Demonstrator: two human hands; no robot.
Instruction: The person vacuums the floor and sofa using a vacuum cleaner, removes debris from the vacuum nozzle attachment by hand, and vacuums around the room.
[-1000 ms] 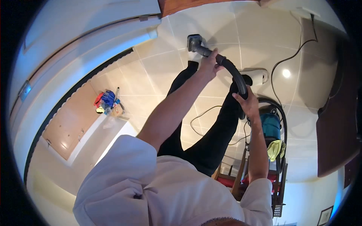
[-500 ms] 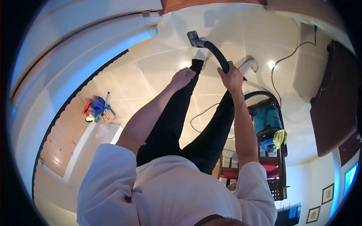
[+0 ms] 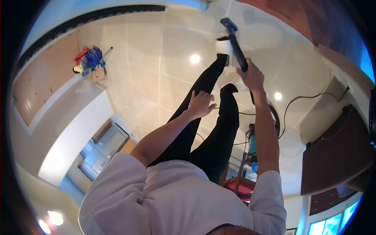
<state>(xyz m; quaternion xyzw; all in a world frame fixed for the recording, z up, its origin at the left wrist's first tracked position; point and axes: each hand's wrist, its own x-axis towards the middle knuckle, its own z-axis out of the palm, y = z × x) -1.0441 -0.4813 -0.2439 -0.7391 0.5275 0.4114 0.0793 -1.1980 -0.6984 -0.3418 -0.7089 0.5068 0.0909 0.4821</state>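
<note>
My right hand (image 3: 252, 76) is wrapped round the black vacuum cleaner hose (image 3: 238, 51). At the hose's far end, a small dark nozzle (image 3: 228, 24) is held out over the tiled floor, beyond my feet. My left hand (image 3: 201, 104) hangs in front of my legs with its fingers spread and holds nothing. Partly hidden behind my right forearm is the teal vacuum cleaner body (image 3: 252, 143) on the floor.
A black power cord (image 3: 297, 100) runs across the floor on the right, near a dark brown piece of furniture (image 3: 333, 156). A chair with a red seat (image 3: 244, 188) stands beside me. Colourful cleaning items (image 3: 92, 62) lie at the far left.
My view has turned to the right, and my feet have shifted. The hose has swung along in my right hand. My left hand's fingers have gone from curled to spread.
</note>
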